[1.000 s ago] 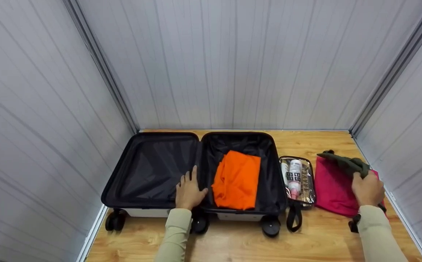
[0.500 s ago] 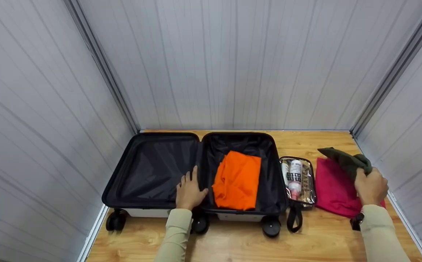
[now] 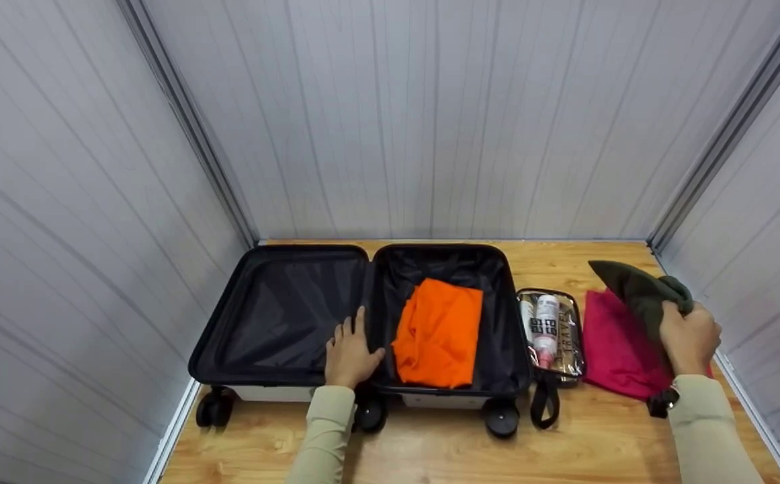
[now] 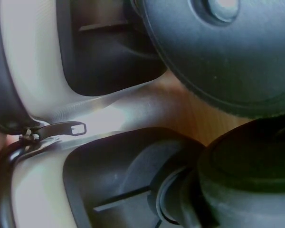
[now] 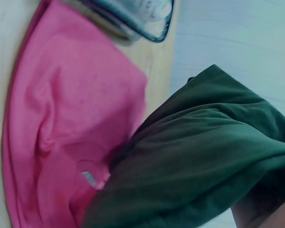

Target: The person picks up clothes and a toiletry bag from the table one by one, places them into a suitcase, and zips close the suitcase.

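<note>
My right hand grips a bunched dark green garment above a folded pink garment on the floor. In the right wrist view the green cloth hangs in folds and covers part of the pink cloth. My left hand rests with its fingers spread on the near edge of the open suitcase, by the hinge between its halves. An orange garment lies folded in the suitcase's right half. The left wrist view holds only suitcase wheels and a zipper pull.
Between the suitcase and the pink garment lies a clear travel pouch with bottles inside and a black strap. A small black item shows beside the right wrist. Panel walls enclose the wooden floor.
The right hand has raised the green garment off the pink one and shifted slightly right; more of the green cloth now hangs down. The left hand has stayed in place.
</note>
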{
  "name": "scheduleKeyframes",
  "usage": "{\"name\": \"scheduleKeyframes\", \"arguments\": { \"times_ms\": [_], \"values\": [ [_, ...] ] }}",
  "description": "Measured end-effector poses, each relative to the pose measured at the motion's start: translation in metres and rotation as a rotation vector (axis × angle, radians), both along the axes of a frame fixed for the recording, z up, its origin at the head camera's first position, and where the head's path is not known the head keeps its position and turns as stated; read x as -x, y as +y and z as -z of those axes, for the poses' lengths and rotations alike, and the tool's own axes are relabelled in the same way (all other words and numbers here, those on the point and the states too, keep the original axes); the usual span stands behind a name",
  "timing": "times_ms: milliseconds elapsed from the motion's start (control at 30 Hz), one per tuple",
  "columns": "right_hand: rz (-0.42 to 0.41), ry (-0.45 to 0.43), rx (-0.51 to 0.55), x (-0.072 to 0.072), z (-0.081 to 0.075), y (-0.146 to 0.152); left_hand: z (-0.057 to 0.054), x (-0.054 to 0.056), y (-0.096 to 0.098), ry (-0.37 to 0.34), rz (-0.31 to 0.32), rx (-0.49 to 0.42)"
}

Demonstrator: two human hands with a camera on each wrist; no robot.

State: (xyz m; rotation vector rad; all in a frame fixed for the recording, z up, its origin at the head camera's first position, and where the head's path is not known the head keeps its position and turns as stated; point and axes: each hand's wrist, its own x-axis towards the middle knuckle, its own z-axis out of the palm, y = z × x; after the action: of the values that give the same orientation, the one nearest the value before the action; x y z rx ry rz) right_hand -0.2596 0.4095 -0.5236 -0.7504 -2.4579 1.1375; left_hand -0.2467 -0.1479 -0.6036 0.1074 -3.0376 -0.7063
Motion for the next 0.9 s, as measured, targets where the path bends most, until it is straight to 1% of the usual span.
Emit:
{"name": "scheduleKeyframes", "arguments": {
  "times_ms": [133,233,533,733,900],
  "values": [
    [-0.002,-0.011,0.073,0.002,-0.01,-0.005,0.0,0.0,0.0,0.0,-0.003,-0.001],
    [-0.005,-0.02,0.097,0.003,-0.016,-0.009,0.0,0.0,0.0,0.0,0.0,-0.009],
    [-0.006,-0.017,0.119,0.004,-0.028,-0.018,-0.001,-0.002,0.001,0.005,0.006,-0.008],
    [-0.022,0.011,0.12,0.002,-0.035,-0.027,0.0,-0.001,0.001,0.006,0.006,-0.008],
    [-0.047,0.013,0.124,0.001,-0.043,-0.033,-0.001,-0.001,0.0,0.003,0.005,-0.002]
  ]
}}
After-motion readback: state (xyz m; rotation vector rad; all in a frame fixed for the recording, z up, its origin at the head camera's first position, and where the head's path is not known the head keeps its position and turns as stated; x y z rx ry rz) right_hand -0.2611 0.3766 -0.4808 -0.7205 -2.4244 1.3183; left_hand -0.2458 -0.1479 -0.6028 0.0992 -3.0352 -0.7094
